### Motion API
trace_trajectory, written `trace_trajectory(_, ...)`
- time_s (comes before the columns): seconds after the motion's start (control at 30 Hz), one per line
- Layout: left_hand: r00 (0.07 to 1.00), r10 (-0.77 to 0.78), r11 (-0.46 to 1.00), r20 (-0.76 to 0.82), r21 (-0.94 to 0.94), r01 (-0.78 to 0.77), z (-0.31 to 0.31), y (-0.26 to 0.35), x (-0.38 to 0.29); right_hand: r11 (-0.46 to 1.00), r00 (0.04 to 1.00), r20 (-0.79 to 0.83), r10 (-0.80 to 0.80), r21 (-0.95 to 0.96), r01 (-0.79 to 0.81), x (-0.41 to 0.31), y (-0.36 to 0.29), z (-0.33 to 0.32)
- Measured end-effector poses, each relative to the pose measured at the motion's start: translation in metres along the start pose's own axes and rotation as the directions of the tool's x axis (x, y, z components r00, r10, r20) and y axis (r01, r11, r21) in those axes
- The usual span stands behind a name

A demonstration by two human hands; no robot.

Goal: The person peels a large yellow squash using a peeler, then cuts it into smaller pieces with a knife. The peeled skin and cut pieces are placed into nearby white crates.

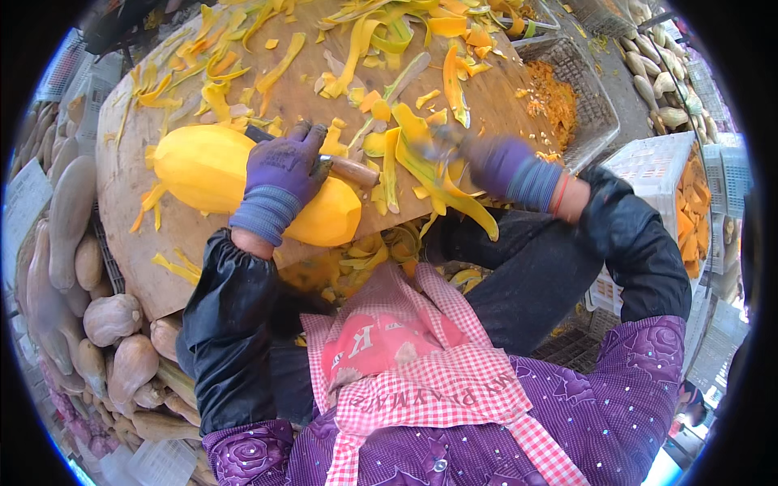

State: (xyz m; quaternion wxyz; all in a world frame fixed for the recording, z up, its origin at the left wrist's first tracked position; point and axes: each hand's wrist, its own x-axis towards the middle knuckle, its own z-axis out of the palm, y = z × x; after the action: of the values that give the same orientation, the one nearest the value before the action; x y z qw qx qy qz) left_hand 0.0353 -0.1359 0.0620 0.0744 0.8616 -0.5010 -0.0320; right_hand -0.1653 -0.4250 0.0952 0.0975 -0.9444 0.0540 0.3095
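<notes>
My left hand (278, 164), in a purple knitted glove, lies over the middle of a peeled yellow squash (203, 167) on a wooden board. A knife with a wooden handle (355, 171) passes under its fingers; the handle sticks out to the right, and a dark end shows on the left. To the right, my right hand (486, 155), gloved alike, is blurred by motion. Its fingers are beside long yellow-green peel strips (434, 173), some hanging past the board's near edge. Whether those fingers grip any peel is hidden by the blur.
Peel scraps (358, 54) litter the round wooden board (182, 243). A plastic crate (598, 115) with orange pulp stands at its right; another crate (644, 161) has orange squash pieces (693, 212). Whole squashes (115, 319) are heaped at the left. More peel (364, 255) lies below the near edge.
</notes>
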Motion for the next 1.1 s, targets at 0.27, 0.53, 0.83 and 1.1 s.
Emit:
trace_trajectory(0.27,0.988,-0.124,0.980,-0.094,-0.169,0.107,-0.003,0.010,-0.002,0.917,0.857,-0.339,-0.387,-0.238,0.320,0.139,0.038,0.030)
trace_trajectory(0.53,0.982,-0.110,0.980,-0.151,-0.181,0.082,-0.012,0.014,0.004,0.963,0.704,-0.664,0.253,0.104,-0.249,0.205,0.082,-0.135)
trace_trajectory(0.83,0.973,-0.095,0.977,-0.209,-0.209,0.050,-0.004,0.012,-0.006,0.850,0.788,-0.322,0.525,0.230,-0.473,0.108,0.113,-0.005)
trace_trajectory(1.1,0.965,0.055,0.990,-0.257,-0.113,-0.087,-0.013,-0.006,-0.004,0.963,0.959,-0.283,-0.028,-0.266,-0.050,0.039,0.048,0.004)
